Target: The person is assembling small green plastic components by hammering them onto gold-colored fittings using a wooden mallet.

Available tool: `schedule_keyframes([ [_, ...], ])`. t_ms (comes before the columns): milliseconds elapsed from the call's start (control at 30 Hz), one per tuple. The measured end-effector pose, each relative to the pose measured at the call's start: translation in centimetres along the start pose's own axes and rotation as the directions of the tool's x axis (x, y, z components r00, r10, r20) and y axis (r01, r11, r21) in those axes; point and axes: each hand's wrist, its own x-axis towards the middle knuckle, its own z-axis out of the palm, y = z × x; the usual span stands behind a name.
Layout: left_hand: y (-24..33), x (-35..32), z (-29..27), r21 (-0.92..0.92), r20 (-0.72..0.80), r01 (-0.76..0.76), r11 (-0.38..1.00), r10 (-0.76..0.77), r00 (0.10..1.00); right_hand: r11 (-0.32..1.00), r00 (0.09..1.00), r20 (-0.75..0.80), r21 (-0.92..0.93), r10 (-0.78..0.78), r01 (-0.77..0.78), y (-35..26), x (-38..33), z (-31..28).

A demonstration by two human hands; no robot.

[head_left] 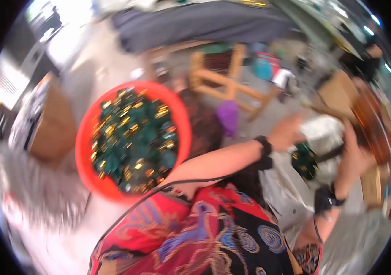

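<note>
Nearest the camera, a red, blue and black patterned garment filled the lower frame, and both forearms reached out from it toward the right. The left hand, a dark band at its wrist, lay on the top edge of a pale bag; motion blur hid whether its fingers were closed on the rim or only resting there. The right hand, a dark watch at its wrist, was raised against the bag's far side, its grip likewise too smeared to tell. Between the two hands, in the bag's mouth, sat a cluster of dark green pieces with gold ends. As a judgement, handling these well called for keeping the bag's mouth held wide and level so nothing spilled. To the left, well apart from the hands, a red basin stood heaped with the same green and gold pieces. Farther off stood a purple object, then a wooden frame and brown cartons, crowding the floor around the work.
</note>
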Motion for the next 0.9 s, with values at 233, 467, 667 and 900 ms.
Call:
schedule_keyframes([
  [233,-0.1,-11.1,-16.9,0.482,-0.163,0.215,0.849,-0.154,0.975,0.983,0.989,0.042,-0.116,-0.140,0.144,5.3,-3.8,-0.5],
  [467,-2.1,-28.6,-32.1,0.651,-0.397,0.729,0.212,-0.724,0.565,0.987,0.973,0.204,0.094,0.109,-0.130,6.8,-3.7,2.9],
  [667,-4.1,-29.2,-26.0,0.744,-0.205,0.638,0.198,-0.842,0.499,0.979,0.937,0.284,-0.047,0.205,-0.200,4.9,-5.1,4.0],
  [900,-3.7,-25.9,-27.6,0.487,-0.144,0.790,0.372,-0.858,0.493,0.985,0.947,0.288,0.055,0.141,-0.163,4.7,-4.9,3.9],
])
